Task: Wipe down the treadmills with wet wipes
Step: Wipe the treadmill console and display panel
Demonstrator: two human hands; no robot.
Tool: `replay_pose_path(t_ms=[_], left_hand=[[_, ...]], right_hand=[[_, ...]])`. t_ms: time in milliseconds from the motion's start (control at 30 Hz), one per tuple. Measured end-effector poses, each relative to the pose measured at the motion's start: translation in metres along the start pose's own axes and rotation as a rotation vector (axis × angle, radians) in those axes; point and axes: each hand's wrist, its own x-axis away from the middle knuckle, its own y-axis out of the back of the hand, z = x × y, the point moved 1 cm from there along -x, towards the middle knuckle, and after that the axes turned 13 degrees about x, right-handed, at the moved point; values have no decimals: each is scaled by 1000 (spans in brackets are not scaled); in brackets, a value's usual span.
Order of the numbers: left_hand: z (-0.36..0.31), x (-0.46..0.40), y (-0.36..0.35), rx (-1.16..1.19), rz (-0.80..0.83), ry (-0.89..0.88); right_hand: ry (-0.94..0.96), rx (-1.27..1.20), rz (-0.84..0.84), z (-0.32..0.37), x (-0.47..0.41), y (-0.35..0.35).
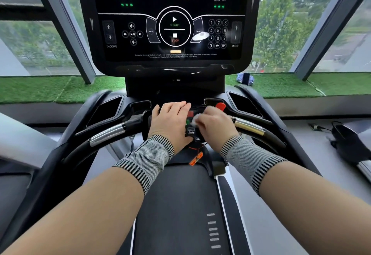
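I stand on a black treadmill with its console screen (172, 20) lit ahead of me. My left hand (169, 122) rests flat, fingers together, on the small control panel (191, 129) between the handlebars. My right hand (215, 123) is closed around a small white wet wipe (195, 120), pressing it onto that panel beside the green and red buttons. A red safety key knob (220, 106) sits just beyond my right hand. An orange clip (196, 159) on a cord hangs below the panel.
Curved handlebars with chrome grips (107, 134) (249, 128) flank my hands. The belt (180, 204) runs under my arms. A blue wipes packet (245, 78) lies on the green turf ledge under the windows. A black bag (349, 140) rests at right.
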Motion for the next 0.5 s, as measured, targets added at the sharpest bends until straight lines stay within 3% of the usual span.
replay_pose_path(t_ms=[67, 200, 367, 500], left_hand=[[1, 0, 0, 1, 1, -2], [0, 0, 1, 7, -1, 4], [-1, 1, 1, -3, 5, 5], [0, 1, 0, 8, -3, 7]], right_hand=[[49, 9, 21, -7, 10, 2], [-101, 13, 21, -9, -12, 4], [104, -6, 16, -3, 17, 1], [-82, 30, -21, -7, -6, 0]])
